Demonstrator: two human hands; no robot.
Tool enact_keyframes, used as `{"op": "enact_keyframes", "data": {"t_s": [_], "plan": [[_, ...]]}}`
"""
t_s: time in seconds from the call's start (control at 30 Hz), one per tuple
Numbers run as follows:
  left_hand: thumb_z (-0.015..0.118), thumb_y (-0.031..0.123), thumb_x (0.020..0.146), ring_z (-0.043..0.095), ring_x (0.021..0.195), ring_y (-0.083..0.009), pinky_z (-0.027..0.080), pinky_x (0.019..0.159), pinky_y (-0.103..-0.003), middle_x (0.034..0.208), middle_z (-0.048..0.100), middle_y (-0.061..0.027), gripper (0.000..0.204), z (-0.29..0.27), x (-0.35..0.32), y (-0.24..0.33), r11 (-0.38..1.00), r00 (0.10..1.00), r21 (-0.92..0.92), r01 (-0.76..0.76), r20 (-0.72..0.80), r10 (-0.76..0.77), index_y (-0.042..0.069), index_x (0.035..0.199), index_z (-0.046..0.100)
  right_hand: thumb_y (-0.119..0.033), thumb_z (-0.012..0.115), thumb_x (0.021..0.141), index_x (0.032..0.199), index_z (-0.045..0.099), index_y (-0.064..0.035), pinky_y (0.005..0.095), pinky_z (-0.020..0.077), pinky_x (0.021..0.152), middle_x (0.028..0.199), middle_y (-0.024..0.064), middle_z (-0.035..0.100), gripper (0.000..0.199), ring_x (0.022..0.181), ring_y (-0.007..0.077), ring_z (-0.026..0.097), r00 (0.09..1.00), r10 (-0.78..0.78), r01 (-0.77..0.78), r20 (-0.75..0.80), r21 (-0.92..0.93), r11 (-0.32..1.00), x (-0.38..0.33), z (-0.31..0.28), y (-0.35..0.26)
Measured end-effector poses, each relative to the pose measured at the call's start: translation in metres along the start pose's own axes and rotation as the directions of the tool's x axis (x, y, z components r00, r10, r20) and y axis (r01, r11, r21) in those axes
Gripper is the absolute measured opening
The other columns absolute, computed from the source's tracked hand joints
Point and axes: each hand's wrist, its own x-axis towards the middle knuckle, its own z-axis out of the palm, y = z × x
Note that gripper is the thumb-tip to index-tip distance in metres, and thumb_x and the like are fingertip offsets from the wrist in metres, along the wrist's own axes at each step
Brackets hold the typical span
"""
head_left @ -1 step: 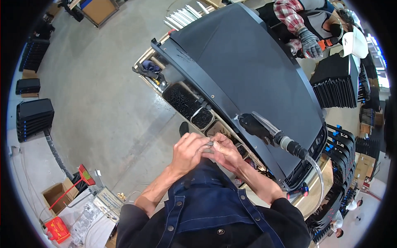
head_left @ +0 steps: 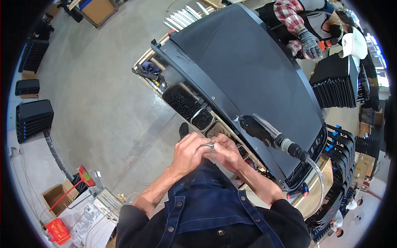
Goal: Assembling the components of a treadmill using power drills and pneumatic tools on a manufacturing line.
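In front of my chest, both hands meet over a small grey metal piece (head_left: pixel 209 144); its exact kind is too small to make out. My left hand (head_left: pixel 187 153) is closed on it from one side, with fingers curled. On the other side, my right hand (head_left: pixel 227 153) pinches its end between thumb and fingers. Just beyond my hands lie open bins along the bench edge, holding long black screws (head_left: pixel 178 101) and smaller black screws (head_left: pixel 202 119). A large dark panel (head_left: pixel 248 70) rests on the bench, with a power screwdriver (head_left: pixel 258 130) lying on it.
A clear hose (head_left: pixel 321 182) runs from the screwdriver over the bench's near right end. Across the panel, a co-worker's gloved hand (head_left: pixel 310 43) is by an orange tool (head_left: pixel 328 43). Stacked black panels (head_left: pixel 336 80) stand at right. White rods (head_left: pixel 182 18) lie at the far end.
My fingers have shifted slightly, and more of the grey metal piece shows between them. The screwdriver and panel have stayed put.
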Motion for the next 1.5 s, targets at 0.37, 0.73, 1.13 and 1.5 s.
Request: {"op": "enact_keyframes", "data": {"t_s": [0.37,0.73,1.13,1.5], "plan": [[0.072,0.003,0.079,0.061,0.079,-0.0300,0.051,0.066,-0.037,0.086,0.062,-0.0103,0.020,0.007,0.005,-0.047,0.992,0.993,-0.066,-0.106,-0.059,0.102,0.004,0.099,0.070,-0.017,0.063,0.100,0.106,0.054,-0.0065,0.0455,0.0605,0.088,0.104,0.0103,0.067,0.015,0.089,0.0220,0.071,0.978,0.156,-0.132,-0.135,0.170,0.977,0.018,-0.005,0.013],[0.073,0.024,0.094,0.060,0.084,-0.0098,0.050,0.073,-0.028,0.094,0.065,-0.0007,0.026,-0.014,0.033,-0.109,0.643,0.825,-0.597,0.480,0.555,-0.101,0.002,0.107,0.069,-0.006,0.061,0.100,0.101,0.057,0.0017,0.0301,0.0583,0.076,0.095,0.0089,0.065,0.009,0.082,0.0179,0.070,0.931,-0.071,-0.124,-0.359,-0.493,0.861,0.039,0.031,0.001],[0.073,0.027,0.095,0.048,0.071,-0.0026,0.033,0.055,-0.018,0.092,0.062,0.0006,0.027,-0.014,0.034,-0.103,0.109,0.455,-0.442,0.890,0.858,-0.237,0.006,0.109,0.065,0.000,0.064,0.096,0.101,0.064,0.0030,0.0296,0.0576,0.072,0.089,0.0076,0.071,0.006,0.079,0.0160,0.070,0.883,-0.464,0.100,0.075,-0.995,0.029,0.033,0.038,0.016],[0.087,0.015,0.079,0.057,0.075,-0.0052,0.047,0.067,-0.022,0.083,0.063,0.0008,0.026,0.008,0.049,-0.085,0.637,0.790,-0.525,0.565,0.567,-0.233,0.001,0.089,0.067,-0.023,0.068,0.098,0.114,0.059,-0.0017,0.0393,0.0614,0.078,0.100,0.0111,0.069,0.028,0.083,0.0233,0.071,0.895,0.081,-0.066,-0.438,0.049,0.997,0.023,0.013,0.030]]}}
